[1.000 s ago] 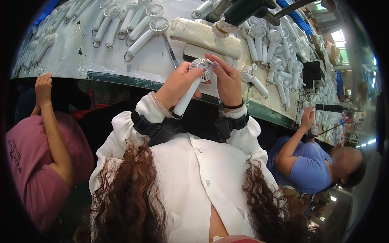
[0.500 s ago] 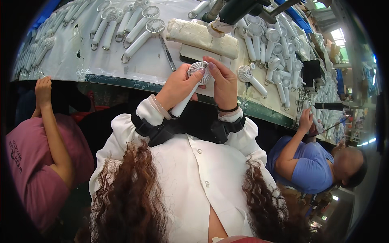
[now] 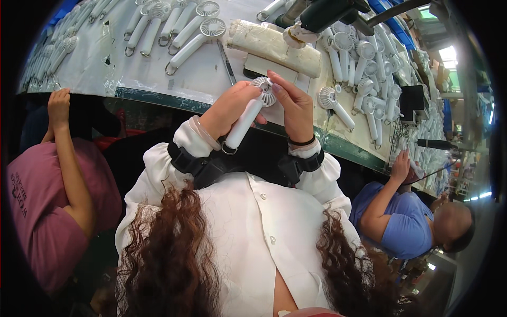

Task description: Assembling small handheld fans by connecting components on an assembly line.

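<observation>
A white handheld fan (image 3: 244,124) with a round slatted head hangs tilted, its handle slanting down toward me and ending in a metal ring. My left hand (image 3: 226,108) is closed around its upper part, just beyond the table's front edge. Beside the fan's head, my right hand (image 3: 297,110) is closed, thumb and fingers pinching at the head's right rim. Whether a small part sits between those fingertips I cannot make out. On the table to the right lies another white fan (image 3: 338,108), its head toward my hands.
A cream padded block (image 3: 274,47) lies beyond my hands, under a dark machine arm (image 3: 327,18). A slim metal tool (image 3: 227,63) rests left of it. Several fans (image 3: 195,45) lie left, more (image 3: 369,68) right. Co-workers sit at both sides, one in pink (image 3: 63,185), one in blue (image 3: 398,216).
The view has shifted slightly, so the table's things sit farther right. The fan has turned a little in my hands, and more of its handle and the middle of its head show.
</observation>
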Available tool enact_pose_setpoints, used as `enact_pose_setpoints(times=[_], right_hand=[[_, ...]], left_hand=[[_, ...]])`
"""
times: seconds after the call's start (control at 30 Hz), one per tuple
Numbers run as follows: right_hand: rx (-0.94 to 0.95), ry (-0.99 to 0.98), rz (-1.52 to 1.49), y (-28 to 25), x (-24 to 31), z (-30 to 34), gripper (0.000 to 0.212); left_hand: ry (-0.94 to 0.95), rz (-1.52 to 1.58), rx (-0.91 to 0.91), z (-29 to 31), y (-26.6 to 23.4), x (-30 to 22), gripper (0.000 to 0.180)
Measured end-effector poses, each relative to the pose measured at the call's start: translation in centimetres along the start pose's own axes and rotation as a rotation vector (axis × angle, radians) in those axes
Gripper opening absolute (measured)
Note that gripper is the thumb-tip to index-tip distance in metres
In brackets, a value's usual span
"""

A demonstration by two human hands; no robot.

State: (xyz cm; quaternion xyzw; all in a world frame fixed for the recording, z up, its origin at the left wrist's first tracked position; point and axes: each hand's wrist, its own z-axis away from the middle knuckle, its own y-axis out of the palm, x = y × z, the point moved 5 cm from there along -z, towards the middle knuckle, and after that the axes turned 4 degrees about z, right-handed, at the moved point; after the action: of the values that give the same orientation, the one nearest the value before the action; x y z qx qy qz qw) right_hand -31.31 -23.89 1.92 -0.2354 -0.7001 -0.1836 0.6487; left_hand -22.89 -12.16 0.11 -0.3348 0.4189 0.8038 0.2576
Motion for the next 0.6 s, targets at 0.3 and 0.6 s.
enact_pose_setpoints(times=[0.3, 0.6], right_hand=[[-0.007, -0.254, 0.293, -0.6, 0.3, 0.3, 0.023], [0.002, -0.625, 0.721, -0.2, 2.9, 0.8, 0.027]], left_hand=[[0.066, -0.053, 0.009, 0.4, -0.1, -0.1, 0.034], [0.092, -0.026, 0.046, 0.5, -0.1, -0.2, 0.035]])
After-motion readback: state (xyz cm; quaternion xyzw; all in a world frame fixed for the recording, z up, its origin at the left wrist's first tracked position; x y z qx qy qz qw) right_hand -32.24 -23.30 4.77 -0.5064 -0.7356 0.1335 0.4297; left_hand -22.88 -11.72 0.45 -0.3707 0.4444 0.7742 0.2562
